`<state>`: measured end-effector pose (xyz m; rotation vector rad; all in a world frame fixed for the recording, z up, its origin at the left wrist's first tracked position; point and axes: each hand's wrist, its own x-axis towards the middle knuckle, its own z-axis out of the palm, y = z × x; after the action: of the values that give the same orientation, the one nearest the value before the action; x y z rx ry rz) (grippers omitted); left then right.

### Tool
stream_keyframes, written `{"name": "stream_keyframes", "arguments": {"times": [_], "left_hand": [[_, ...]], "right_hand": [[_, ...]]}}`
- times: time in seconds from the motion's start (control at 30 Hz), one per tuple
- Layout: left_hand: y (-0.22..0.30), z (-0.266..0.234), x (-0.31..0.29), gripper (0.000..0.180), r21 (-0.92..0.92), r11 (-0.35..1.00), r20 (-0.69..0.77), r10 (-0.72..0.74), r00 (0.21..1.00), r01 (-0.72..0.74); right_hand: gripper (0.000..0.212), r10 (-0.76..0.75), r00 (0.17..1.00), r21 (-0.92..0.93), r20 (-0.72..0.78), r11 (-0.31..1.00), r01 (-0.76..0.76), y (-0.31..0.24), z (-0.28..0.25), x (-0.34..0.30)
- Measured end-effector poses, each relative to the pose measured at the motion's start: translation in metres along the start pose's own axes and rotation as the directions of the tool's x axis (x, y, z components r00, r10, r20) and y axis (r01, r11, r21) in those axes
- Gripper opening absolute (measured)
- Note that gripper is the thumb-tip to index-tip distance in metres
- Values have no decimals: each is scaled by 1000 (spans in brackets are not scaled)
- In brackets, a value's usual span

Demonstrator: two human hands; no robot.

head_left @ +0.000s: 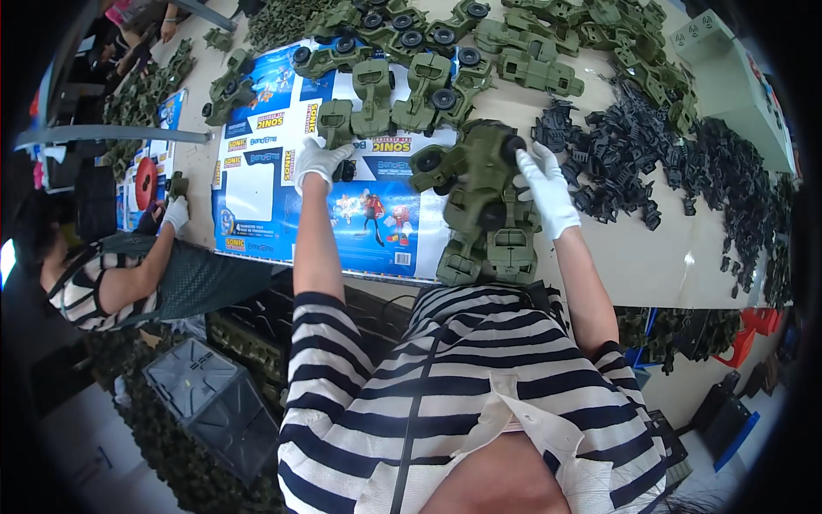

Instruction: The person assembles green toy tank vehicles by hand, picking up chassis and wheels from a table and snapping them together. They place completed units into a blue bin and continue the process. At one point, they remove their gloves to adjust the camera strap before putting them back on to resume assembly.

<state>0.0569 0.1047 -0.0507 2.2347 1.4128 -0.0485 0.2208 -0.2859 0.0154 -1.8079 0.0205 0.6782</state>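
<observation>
My left hand (320, 163), in a white glove, is closed at the near end of an olive-green toy military vehicle (336, 122); a small dark wheel shows beside the fingers. On the right, my white-gloved right hand (548, 190) has its fingers apart. Its fingertips touch the side of a green toy vehicle (490, 158) with black wheels, which lies on a stack close to my body. More green vehicle bodies (512, 255) make up the near end of that stack. Under my left hand spreads a blue-and-white printed cardboard sheet (287, 206).
Several assembled vehicles (411, 94) crowd the far side of the table (685, 257). Black plastic parts (616, 154) are heaped at right, near a pale green box (728, 77). A metal bar (111, 134) crosses at left, where a co-worker (128, 274) sits. A grey crate (205, 394) stands below.
</observation>
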Motion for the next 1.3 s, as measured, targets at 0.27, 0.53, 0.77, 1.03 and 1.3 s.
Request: {"name": "stream_keyframes", "arguments": {"times": [0.27,0.53,0.77,1.03,1.3], "left_hand": [[-62,-11,-13,47,209,965,230,108,967,-157],[-91,-11,-81,82,429,838,-406,512,757,-337],[-82,21,-74,74,-754,655,95,48,994,40],[-76,-2,-117,49,-882,436,187,-17,982,176],[31,-38,-210,54,-898,301,395,227,890,322]], "right_hand": [[42,-220,972,-189,-81,961,202,45,-56,-6],[30,-70,968,-364,-242,931,-24,106,-131,-8],[33,-163,934,-648,-318,756,-88,86,-148,-1],[35,-106,942,-824,-319,522,-220,69,-130,8],[45,-325,927,-978,-187,155,-143,96,-127,17]]}}
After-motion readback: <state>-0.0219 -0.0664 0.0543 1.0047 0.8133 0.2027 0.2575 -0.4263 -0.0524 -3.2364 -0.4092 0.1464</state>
